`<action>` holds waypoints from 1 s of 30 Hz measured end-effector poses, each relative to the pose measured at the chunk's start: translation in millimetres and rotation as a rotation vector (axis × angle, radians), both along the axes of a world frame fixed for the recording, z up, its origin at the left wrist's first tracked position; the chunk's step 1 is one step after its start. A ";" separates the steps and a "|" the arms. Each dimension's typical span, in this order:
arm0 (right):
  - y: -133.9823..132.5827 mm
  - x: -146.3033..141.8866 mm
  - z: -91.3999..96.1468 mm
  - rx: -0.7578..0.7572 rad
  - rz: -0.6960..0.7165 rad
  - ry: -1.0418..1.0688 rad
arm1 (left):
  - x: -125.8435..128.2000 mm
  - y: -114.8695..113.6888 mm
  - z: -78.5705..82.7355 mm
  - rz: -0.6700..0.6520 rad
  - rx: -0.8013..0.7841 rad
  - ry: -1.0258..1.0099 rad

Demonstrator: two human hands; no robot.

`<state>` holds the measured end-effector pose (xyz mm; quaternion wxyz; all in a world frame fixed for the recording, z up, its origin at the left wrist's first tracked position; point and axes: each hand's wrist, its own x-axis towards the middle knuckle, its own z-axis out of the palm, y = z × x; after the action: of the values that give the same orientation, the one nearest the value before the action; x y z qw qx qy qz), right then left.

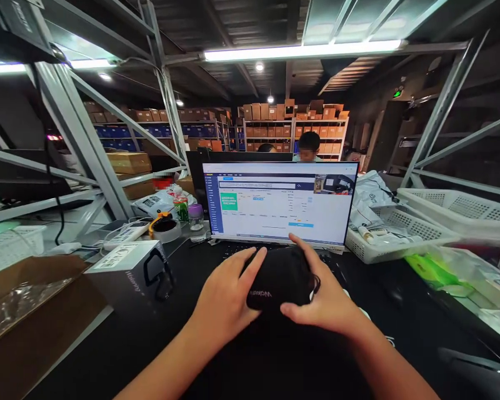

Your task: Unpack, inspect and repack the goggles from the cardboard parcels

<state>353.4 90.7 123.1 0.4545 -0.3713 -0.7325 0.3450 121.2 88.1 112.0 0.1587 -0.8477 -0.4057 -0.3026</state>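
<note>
Between my two hands is a black zip-up carrying case [279, 278] with pale lettering on its near side and a small loop at its right end. My left hand [229, 289] grips the case's left end, thumb below and fingers over the top. Around the right end, my right hand [320, 289] is wrapped, with its thumb at the near edge and a finger along the far side. The case is held above the black desk mat, in front of the monitor [258, 228]. To the left stands a grey printed box [129, 275] showing a dark goggle-like picture.
An open cardboard box [33, 311] is at the left edge. Behind the grey box are a tape roll [166, 229] and a purple-capped bottle [196, 219]. White baskets [370, 253] with packages stand right, near a dark mouse [394, 291]. A person [308, 145] is beyond the monitor.
</note>
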 end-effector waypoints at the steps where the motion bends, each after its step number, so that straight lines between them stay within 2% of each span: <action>1: 3.8 4.0 0.9 -0.005 -0.036 0.046 | -0.7 5.9 -3.0 -0.030 0.008 -0.022; 4: 15.5 23.8 4.5 -0.017 -0.104 0.281 | -12.2 18.7 -30.8 -0.033 0.050 -0.108; 7: 22.7 49.7 10.0 -0.035 -0.192 0.485 | -37.5 28.5 -75.2 0.140 0.008 -0.050; 9: 23.4 63.7 14.3 -0.012 -0.241 0.535 | -55.6 31.7 -103.2 0.196 -0.076 -0.037; 11: 22.5 72.2 17.6 0.051 -0.272 0.524 | -68.8 29.1 -123.9 0.167 -0.109 -0.056; 13: 21.9 75.8 18.6 0.109 -0.298 0.497 | -75.4 20.2 -136.9 0.082 -0.052 -0.086; 16: 23.2 76.3 16.2 0.173 -0.286 0.473 | -75.5 -1.0 -146.3 -0.007 0.073 -0.125; 19: 24.1 73.8 12.8 0.203 -0.240 0.386 | -69.5 -25.3 -147.9 0.012 0.153 -0.140; 22: 20.3 66.6 12.2 0.165 -0.211 0.295 | -60.0 -49.8 -142.6 0.047 0.211 -0.137; 26: 10.7 46.8 12.3 0.064 -0.118 0.298 | -43.8 -77.9 -132.8 0.128 0.146 -0.203; 30: 8.2 24.5 4.2 -0.047 -0.014 0.256 | -28.8 -97.7 -132.6 0.214 0.115 -0.263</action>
<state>377.9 98.9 127.3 0.5377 -0.3399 -0.6576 0.4036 92.3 -9.6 -20.6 0.1840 -0.7423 -0.4929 -0.4150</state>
